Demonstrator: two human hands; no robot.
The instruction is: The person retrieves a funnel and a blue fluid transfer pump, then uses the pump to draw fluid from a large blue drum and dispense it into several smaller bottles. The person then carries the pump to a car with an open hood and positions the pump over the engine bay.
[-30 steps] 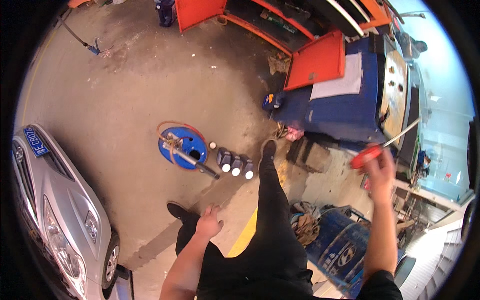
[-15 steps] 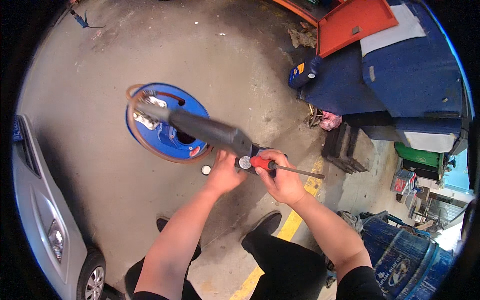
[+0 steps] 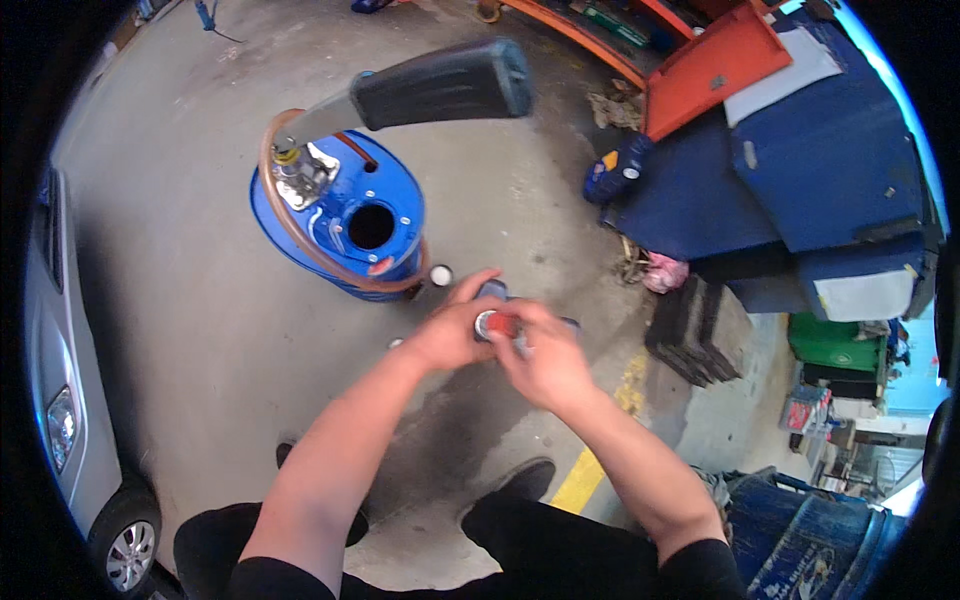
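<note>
My left hand [image 3: 455,333] is wrapped round a dark container [image 3: 492,290], mostly covered by my hands. A round silvery cap or disc [image 3: 484,325] shows between them. My right hand [image 3: 545,362] is closed on the red handle [image 3: 503,325] of a screwdriver, close to that disc; its shaft is blurred or hidden. Beyond my hands stands a blue drum [image 3: 398,205] with a round dark opening. A metal pump [image 3: 303,178] sits on it, its lever with a thick black sleeve [image 3: 440,85] reaching out to the right. A brownish hose [image 3: 268,180] loops round the drum.
A small white-topped round thing [image 3: 441,274] is beside the drum. At left is a silver car [image 3: 75,400]. On the right are dark blue cabinets [image 3: 690,195], a stack of dark blocks [image 3: 700,330] and a large blue barrel [image 3: 800,530]. A yellow line [image 3: 590,470] crosses the floor.
The pump lever has swung up and away from my hands, uncovering the drum's opening. The screwdriver's shaft, plain before, no longer shows clearly. My hands have come closer together.
</note>
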